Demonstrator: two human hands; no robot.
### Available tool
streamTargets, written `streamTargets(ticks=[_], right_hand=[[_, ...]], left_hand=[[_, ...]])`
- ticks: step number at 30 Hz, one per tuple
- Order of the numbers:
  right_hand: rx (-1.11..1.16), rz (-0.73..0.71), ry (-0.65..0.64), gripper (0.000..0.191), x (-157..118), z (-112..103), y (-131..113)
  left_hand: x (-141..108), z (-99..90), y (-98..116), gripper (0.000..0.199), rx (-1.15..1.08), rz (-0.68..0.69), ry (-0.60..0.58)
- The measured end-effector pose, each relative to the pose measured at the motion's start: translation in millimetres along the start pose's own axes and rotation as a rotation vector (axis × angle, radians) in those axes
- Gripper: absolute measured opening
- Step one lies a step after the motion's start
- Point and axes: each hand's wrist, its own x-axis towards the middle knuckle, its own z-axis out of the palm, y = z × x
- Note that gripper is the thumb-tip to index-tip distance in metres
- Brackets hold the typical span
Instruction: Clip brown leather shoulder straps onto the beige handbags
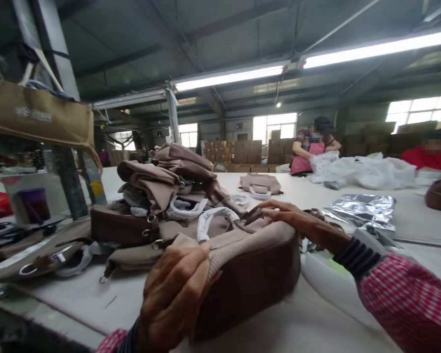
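A brown and taupe handbag [250, 274] rests on the white table right in front of me, its dark base side turned toward me and a white-wrapped handle [215, 218] rising behind it. My left hand [174, 294] grips its near left edge, fingers closed over the fabric. Across the top right of the same bag reaches my right hand [288, 215], fingers stretched out and lying on its upper edge near a strap. Just behind and to the left is a heap of similar bags [150, 181] with metal rings and wrapped handles.
Another bag [260, 184] lies farther back on the table [228, 181]. Silver foil packaging [362, 211] sits at right. A person in a pink apron [310, 147] handles white plastic [367, 169] across the table. A metal post [64, 98] with a hanging tan organiser [40, 115] stands left.
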Motion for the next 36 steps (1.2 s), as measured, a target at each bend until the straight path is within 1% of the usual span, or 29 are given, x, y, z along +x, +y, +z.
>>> streamTargets(ticks=[2,3,4,6,7,8,9,11,12,13,14,16,17,19,20,22,24,26,28,29,30,31,33,34,36], right_hand=[[0.037,-0.002,-0.097,0.045,-39.5,11.5,-14.4],[0.054,0.009,-0.166,0.045,-58.9,17.7,-21.7],[0.076,0.015,-0.265,0.045,-76.7,23.5,-28.1],[0.090,0.037,-0.421,0.042,-104.3,31.8,-34.5],[0.095,0.053,-0.436,0.041,-112.6,33.6,-33.1],[0.090,0.071,-0.387,0.041,-117.0,33.5,-27.8],[0.072,0.090,-0.276,0.041,-117.9,31.6,-18.7],[-0.023,0.121,0.042,0.041,-113.3,24.6,9.1],[-0.108,0.137,0.200,0.040,-110.0,20.8,25.6],[-0.176,0.153,0.277,0.036,-107.7,17.7,42.0],[-0.219,0.168,0.322,0.034,-106.8,16.1,56.8],[-0.249,0.206,0.331,0.033,-110.1,18.1,77.6],[-0.239,0.226,0.318,0.036,-113.5,21.4,82.7],[-0.191,0.259,0.289,0.047,-120.4,29.6,83.8],[-0.176,0.265,0.287,0.052,-122.6,32.9,81.3],[-0.203,0.245,0.317,0.056,-122.7,34.9,75.6],[-0.312,0.207,0.397,0.052,-118.1,30.1,73.4],[-0.415,0.201,0.467,0.042,-111.7,21.5,76.2],[-0.436,0.217,0.428,0.026,-106.7,13.6,81.5],[-0.425,0.224,0.385,0.019,-105.4,11.1,84.0],[-0.407,0.225,0.344,0.016,-105.0,9.6,86.0],[-0.387,0.221,0.316,0.016,-105.7,9.1,87.1],[-0.358,0.214,0.324,0.018,-111.3,9.7,85.9],[-0.344,0.212,0.336,0.020,-116.3,10.3,83.3],[-0.315,0.206,0.350,0.023,-130.1,10.6,73.9]], left_hand=[[-9.8,-13.0,-5.0,0.022,0.045,0.100,-0.083],[-17.1,-17.9,-7.5,0.021,0.065,0.125,-0.149],[-26.2,-21.8,-9.7,0.019,0.088,0.127,-0.217],[-47.7,-27.0,-12.8,0.019,0.140,0.058,-0.331],[-58.7,-28.8,-13.2,0.021,0.159,-0.019,-0.363],[-68.8,-30.4,-12.6,0.024,0.165,-0.126,-0.386],[-77.3,-31.8,-11.0,0.027,0.153,-0.256,-0.399],[-87.9,-33.6,-4.6,0.035,0.057,-0.575,-0.437],[-89.8,-33.6,-0.3,0.040,-0.025,-0.747,-0.472],[-89.6,-32.7,4.5,0.044,-0.125,-0.913,-0.513],[-87.7,-30.8,9.2,0.049,-0.239,-1.066,-0.552],[-80.1,-24.1,16.8,0.060,-0.466,-1.316,-0.601],[-75.3,-19.8,18.9,0.065,-0.555,-1.402,-0.591],[-64.2,-11.3,18.8,0.070,-0.671,-1.498,-0.518],[-58.1,-7.8,16.4,0.067,-0.702,-1.518,-0.478],[-44.2,-2.4,6.7,0.053,-0.726,-1.514,-0.436],[-27.8,2.3,-8.7,0.041,-0.728,-1.466,-0.444],[-10.3,10.5,-27.4,0.037,-0.730,-1.393,-0.460],[5.6,24.6,-45.4,0.037,-0.733,-1.347,-0.478],[12.2,33.6,-52.7,0.038,-0.716,-1.346,-0.482],[17.5,43.2,-58.1,0.041,-0.693,-1.363,-0.471],[21.6,52.7,-61.4,0.044,-0.668,-1.384,-0.454],[26.3,68.5,-61.6,0.049,-0.619,-1.409,-0.420],[27.2,74.0,-58.9,0.052,-0.594,-1.381,-0.412],[27.2,80.2,-50.1,0.061,-0.524,-1.254,-0.425]])
